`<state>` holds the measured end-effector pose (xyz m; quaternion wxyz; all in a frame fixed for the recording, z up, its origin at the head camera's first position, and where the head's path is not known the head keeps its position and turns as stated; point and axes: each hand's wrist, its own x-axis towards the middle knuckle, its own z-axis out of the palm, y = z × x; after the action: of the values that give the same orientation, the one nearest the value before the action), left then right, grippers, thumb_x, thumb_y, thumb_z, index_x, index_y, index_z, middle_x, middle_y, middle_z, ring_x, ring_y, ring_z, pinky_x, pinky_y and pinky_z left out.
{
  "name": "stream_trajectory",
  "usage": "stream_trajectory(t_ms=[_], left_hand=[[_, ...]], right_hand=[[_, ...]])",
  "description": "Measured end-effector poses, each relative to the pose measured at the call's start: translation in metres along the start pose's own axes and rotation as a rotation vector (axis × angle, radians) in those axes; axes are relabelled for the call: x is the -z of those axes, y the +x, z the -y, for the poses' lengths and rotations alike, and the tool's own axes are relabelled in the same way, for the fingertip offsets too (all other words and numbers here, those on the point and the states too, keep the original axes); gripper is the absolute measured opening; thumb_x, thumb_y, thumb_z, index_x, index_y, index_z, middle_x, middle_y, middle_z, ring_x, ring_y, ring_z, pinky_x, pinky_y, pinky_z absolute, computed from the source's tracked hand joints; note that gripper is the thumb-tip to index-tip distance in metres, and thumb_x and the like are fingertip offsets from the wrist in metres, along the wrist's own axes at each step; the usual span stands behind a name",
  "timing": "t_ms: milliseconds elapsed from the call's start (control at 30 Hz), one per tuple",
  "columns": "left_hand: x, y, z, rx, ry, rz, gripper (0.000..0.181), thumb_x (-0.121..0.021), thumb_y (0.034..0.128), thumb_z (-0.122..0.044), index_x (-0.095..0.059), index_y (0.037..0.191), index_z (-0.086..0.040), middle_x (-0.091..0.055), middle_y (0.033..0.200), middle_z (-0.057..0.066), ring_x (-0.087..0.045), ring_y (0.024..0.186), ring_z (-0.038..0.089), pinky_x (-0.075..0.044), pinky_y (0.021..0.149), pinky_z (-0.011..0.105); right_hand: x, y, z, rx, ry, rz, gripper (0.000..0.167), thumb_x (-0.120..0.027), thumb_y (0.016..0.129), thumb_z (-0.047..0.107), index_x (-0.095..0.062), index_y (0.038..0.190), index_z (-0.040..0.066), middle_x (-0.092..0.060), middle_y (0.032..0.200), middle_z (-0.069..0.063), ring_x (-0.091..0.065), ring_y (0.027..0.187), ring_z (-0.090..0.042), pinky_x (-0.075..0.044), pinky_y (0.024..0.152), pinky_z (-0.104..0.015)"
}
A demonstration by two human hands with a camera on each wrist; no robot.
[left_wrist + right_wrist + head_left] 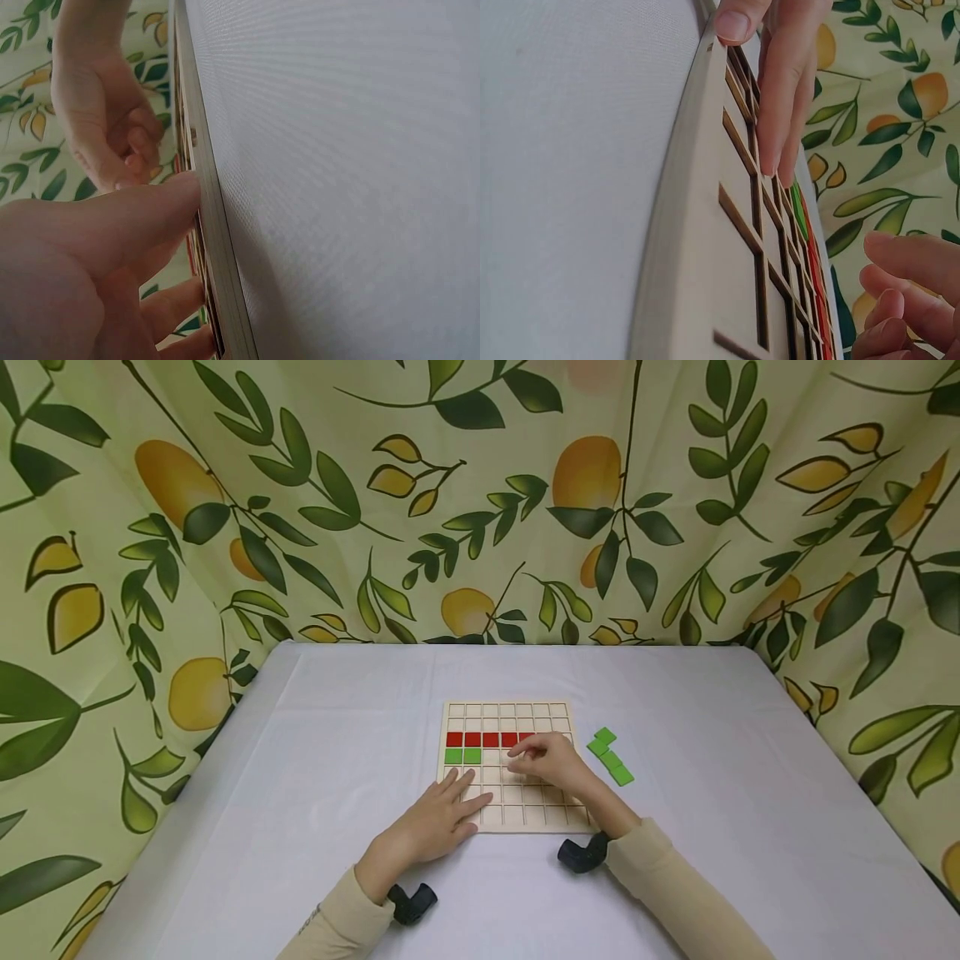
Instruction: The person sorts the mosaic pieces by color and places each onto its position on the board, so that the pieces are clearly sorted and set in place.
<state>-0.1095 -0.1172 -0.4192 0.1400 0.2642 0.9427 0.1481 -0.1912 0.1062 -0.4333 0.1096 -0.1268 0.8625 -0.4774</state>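
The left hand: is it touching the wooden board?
Touching. The left wrist view shows the left hand with its thumb tip against the wooden board.

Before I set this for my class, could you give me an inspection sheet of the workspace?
Surface: table covered in white cloth.
Job's things: wooden grid board; red tiles in one row, its right end hidden by a hand; two green tiles at the left of the next row nearer the person; four loose green tiles on the cloth, right of the board.
Clutter: a black piece by each wrist.
Hands: left hand rests on the board's near left part, fingers spread; right hand is over the board, fingers bent, no tile seen in it.
Cables: nothing seen.
Surroundings: curtain with fruit and leaves, behind and at both sides.
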Motion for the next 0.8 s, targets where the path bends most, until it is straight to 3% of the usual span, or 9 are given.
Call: stream_trajectory(t_ms=[300,800], left_hand=[[0.001,-0.001,0.000,-0.003,-0.010,-0.003,0.046,-0.052,0.0988,-0.027,-0.046,0.144,-0.021,-0.030,0.159,0.016,-0.023,0.149,0.041,-0.028,0.118,0.056],[-0.001,-0.001,0.000,0.000,-0.019,-0.014,0.046,-0.053,0.0981,-0.027,-0.047,0.144,-0.021,-0.031,0.158,0.015,-0.023,0.149,0.041,-0.028,0.119,0.056]], right_hand=[[0.011,-0.005,-0.005,-0.018,0.031,-0.002,0.021,-0.076,0.080,0.013,-0.073,0.095,0.000,-0.051,0.067,0.004,-0.045,0.064,-0.011,-0.038,0.053,-0.018],[0.038,-0.009,-0.008,-0.011,-0.010,-0.003,0.025,-0.077,0.080,0.013,-0.073,0.100,-0.002,-0.051,0.068,0.004,-0.046,0.064,-0.010,-0.039,0.052,-0.017]])
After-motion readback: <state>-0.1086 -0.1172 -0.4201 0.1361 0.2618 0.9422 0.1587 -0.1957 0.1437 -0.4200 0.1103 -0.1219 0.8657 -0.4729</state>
